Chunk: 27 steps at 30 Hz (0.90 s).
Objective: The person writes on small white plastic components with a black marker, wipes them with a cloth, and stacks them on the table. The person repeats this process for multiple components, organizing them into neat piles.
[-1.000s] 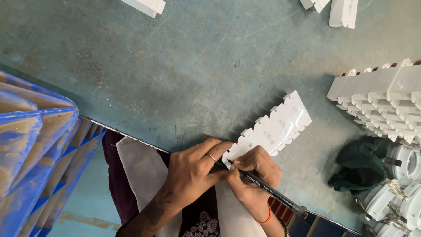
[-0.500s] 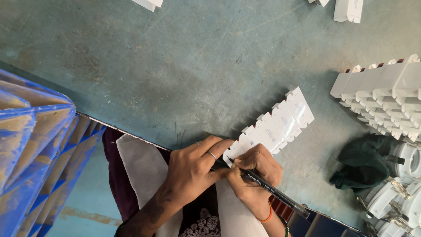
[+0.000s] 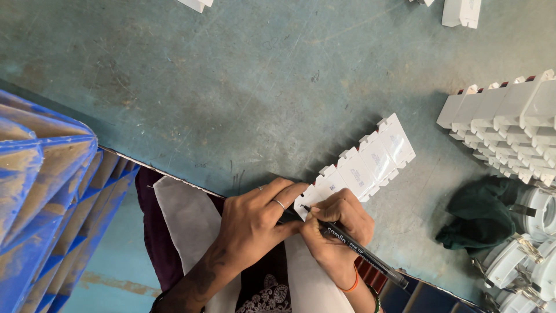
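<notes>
Marking step, lower centre of frame: the right hand (image 3: 339, 229), fingers pinching a black pen (image 3: 347, 243), sets its tip on the nearest white block of a row (image 3: 362, 165) on the counter (image 3: 231, 87), which the left hand (image 3: 255, 223) steadies with fingers pressed against the row's end; next judged to call for the adjacent block.

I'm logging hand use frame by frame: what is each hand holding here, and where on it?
Right hand grips a black pen low on its barrel, near the tip. Left hand presses the near end of the row of white parts.
</notes>
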Each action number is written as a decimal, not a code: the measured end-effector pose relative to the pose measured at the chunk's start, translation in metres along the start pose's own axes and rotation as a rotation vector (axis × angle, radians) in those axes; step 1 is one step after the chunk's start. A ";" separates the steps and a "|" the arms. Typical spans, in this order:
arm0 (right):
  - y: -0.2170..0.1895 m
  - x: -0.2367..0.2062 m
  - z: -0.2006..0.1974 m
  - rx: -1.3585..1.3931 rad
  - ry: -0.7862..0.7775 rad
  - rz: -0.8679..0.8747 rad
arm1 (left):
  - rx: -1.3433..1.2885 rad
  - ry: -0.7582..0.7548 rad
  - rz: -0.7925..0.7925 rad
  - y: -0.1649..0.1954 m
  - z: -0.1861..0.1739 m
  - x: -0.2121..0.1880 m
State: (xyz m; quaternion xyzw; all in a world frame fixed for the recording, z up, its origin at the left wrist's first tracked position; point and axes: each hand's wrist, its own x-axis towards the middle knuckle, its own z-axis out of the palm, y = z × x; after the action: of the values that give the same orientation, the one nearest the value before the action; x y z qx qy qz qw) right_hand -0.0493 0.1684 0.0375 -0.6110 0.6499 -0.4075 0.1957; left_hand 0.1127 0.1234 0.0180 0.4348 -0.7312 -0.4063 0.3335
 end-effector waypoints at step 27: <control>0.001 0.008 -0.004 -0.027 -0.020 0.009 | 0.015 -0.020 -0.003 0.000 0.000 0.002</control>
State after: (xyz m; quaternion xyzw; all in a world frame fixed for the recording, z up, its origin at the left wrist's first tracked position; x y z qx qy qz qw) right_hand -0.0539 0.1623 0.0410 -0.6149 0.6559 -0.3916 0.1958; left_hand 0.1120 0.1213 0.0182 0.4342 -0.7369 -0.4058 0.3222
